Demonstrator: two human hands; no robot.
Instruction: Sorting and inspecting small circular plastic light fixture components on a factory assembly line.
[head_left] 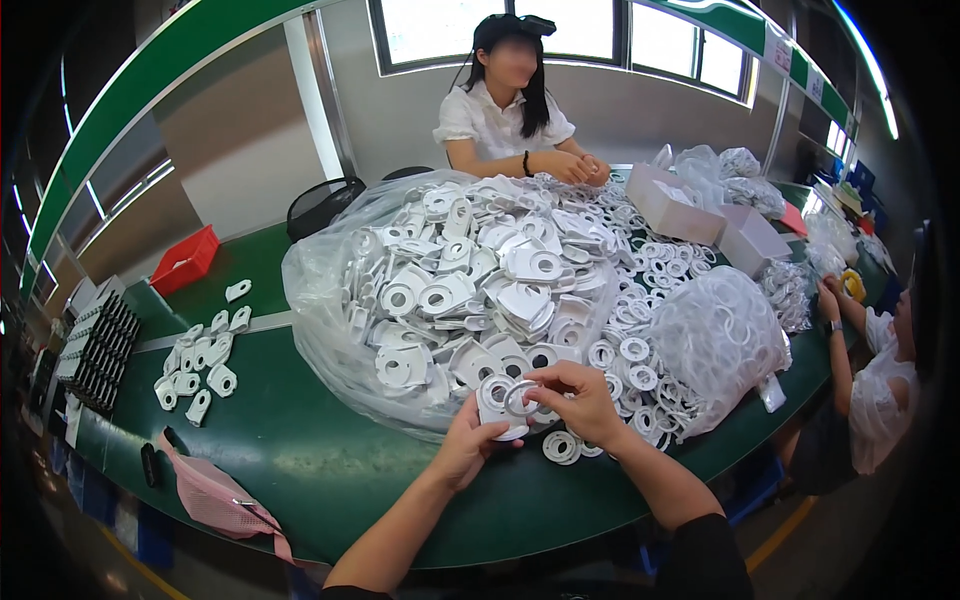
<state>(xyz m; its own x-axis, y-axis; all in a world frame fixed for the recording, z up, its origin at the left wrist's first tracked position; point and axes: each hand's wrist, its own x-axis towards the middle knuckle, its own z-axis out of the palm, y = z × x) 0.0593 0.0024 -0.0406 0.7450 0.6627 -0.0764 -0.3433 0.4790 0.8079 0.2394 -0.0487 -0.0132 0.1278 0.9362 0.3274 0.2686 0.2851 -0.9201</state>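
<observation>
I see my left hand gripping a white plate from below, fingers closed on its lower edge. My right hand pinches a clear ring between thumb and fingertips, holding it against the plate's face. Both sit at the near edge of the big bag, a clear plastic sack heaped with white plates, in the middle of the green counter. Right of the bag lie loose white rings, then a smaller clear bag of rings. Behind that, two pale boxes stand open. Left of the big bag is bare green surface with a small cluster of white parts; beyond it, a red tray. A pink mesh pouch hangs at the counter's near-left rim. A person in white sits behind the bag; another's arm reaches in from the right.
</observation>
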